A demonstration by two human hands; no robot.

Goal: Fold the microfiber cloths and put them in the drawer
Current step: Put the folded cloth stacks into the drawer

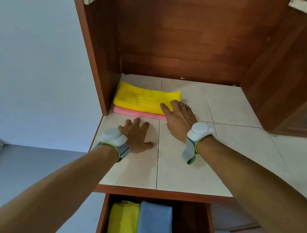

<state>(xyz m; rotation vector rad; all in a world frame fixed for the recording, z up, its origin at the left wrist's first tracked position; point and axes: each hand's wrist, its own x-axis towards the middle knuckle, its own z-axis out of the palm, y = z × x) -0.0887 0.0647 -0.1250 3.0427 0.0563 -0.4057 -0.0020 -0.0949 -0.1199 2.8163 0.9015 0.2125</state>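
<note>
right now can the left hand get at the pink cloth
Probably yes: the left hand lies flat on the tiled counter in front of the pink cloth, whose front edge shows, nothing between. The yellow cloth, under the right hand, covers the rest.

The counter (pixel 228 111) at mid-frame is pale ceramic tile, smooth with a soft gloss. Around it the cabinet (pixel 180 31) is reddish wood-grain board, satin rather than shiny. The yellow cloth (pixel 141 99) and the pink cloth (pixel 139 113) beneath it are matt, fine-napped fabric (the yellow shows a stitched band). In the drawer (pixel 102 219) at the bottom, the blue cloth (pixel 154 229) looks smoother. The wristbands (pixel 190 151) are woven grey strap with matt white plastic pods.
</note>
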